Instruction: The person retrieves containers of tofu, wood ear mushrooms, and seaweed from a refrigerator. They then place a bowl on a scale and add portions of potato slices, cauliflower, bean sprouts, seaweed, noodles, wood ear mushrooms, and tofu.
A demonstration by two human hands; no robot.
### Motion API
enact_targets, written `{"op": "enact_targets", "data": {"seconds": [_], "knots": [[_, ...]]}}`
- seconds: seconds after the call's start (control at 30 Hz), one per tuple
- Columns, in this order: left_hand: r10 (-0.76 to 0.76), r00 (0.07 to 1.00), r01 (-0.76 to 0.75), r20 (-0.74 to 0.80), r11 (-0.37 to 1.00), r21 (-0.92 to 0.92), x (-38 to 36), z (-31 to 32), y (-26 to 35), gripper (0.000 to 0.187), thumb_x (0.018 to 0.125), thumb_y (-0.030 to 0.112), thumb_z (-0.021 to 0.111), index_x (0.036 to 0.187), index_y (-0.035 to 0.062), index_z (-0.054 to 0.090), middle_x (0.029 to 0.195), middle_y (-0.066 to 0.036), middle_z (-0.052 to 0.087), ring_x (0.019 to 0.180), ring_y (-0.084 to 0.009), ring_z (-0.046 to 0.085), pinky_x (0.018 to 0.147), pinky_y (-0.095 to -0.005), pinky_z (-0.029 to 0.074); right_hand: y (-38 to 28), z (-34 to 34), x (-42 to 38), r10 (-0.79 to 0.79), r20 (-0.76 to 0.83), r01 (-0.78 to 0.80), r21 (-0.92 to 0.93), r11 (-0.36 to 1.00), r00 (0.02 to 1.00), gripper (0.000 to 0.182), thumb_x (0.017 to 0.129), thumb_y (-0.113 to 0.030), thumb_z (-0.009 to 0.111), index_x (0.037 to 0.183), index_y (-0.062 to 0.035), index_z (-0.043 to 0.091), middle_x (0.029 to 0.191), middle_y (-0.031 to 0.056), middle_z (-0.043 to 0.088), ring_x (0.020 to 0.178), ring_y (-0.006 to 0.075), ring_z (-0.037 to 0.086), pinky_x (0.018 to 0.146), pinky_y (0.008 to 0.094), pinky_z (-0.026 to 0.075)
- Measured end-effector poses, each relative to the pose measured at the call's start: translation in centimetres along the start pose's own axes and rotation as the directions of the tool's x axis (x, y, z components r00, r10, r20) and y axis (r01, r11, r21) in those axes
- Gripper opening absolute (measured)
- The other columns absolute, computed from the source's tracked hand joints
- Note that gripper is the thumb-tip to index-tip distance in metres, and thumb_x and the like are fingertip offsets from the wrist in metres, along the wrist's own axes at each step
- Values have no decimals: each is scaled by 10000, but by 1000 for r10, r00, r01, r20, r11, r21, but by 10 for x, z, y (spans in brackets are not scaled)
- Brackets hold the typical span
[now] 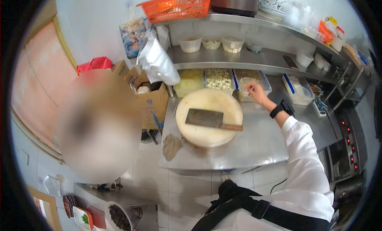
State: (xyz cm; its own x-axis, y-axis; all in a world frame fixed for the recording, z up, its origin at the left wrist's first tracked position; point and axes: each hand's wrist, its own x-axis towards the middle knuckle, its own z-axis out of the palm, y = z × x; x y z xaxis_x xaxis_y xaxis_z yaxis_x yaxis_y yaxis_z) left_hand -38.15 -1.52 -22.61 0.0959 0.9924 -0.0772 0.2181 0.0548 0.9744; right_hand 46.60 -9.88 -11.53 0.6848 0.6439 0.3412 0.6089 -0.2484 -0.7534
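My right hand (256,92), with a dark watch on its wrist, reaches over a clear tub of pale shreds (246,77) at the back of the steel table. Its fingers are curled together in a pinch; what is between them, if anything, is too small to make out. Left of that tub stand a container of white diced pieces (219,79) and one of yellowish contents (190,80). A cleaver (205,118) with a wooden handle lies flat on the round chopping block (209,139). My left hand is outside the view.
A grey-brown cloth (172,147) lies at the steel table's (258,151) front left. Above the back runs a shelf (223,58) with several tubs and a phone (290,62). A scale (319,108) sits at right. A blurred patch covers a person (99,127) at left.
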Motion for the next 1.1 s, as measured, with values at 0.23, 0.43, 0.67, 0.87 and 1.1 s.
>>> {"op": "enact_targets", "data": {"seconds": [0.23,0.43,0.67,0.87,1.1], "knots": [[-324,792,567,518,705,-426,102,214,146,298,899,243,481,1100,25,511,993,-85,561,931,-181,539,797,-292,439,3,2,226,-281,-122,285,9,959,952,124,803,-57,517,896,-4,579,896,162,562,795,274,559,720,337,442],[-363,812,559,457,709,-431,146,432,321,236,820,191,481,904,-27,512,762,-182,613,576,-174,611,552,-236,547,59,72,360,-181,-18,176,-154,972,983,417,773,-60,522,1184,-11,471,1001,222,583,851,348,575,732,380,447],[-239,723,510,648,817,-268,203,546,374,183,841,160,441,843,-17,487,730,-171,614,568,-155,607,542,-218,547,68,71,345,-228,-40,221,-139,965,973,274,712,-175,675,840,2,509,868,213,595,829,361,578,684,403,445],[-239,654,472,718,871,-140,250,620,383,192,853,159,442,937,-8,485,744,-92,568,633,-161,582,631,-256,533,52,12,246,-238,35,237,13,971,971,261,725,-150,681,841,-7,496,772,192,573,734,367,561,652,400,448],[-154,571,487,806,855,-181,294,724,378,208,836,144,471,965,-19,457,898,-135,546,797,-191,584,725,-275,520,100,-81,197,-122,-31,118,-118,986,992,244,725,-106,692,807,-26,477,653,107,520,591,190,518,549,317,433]]}}
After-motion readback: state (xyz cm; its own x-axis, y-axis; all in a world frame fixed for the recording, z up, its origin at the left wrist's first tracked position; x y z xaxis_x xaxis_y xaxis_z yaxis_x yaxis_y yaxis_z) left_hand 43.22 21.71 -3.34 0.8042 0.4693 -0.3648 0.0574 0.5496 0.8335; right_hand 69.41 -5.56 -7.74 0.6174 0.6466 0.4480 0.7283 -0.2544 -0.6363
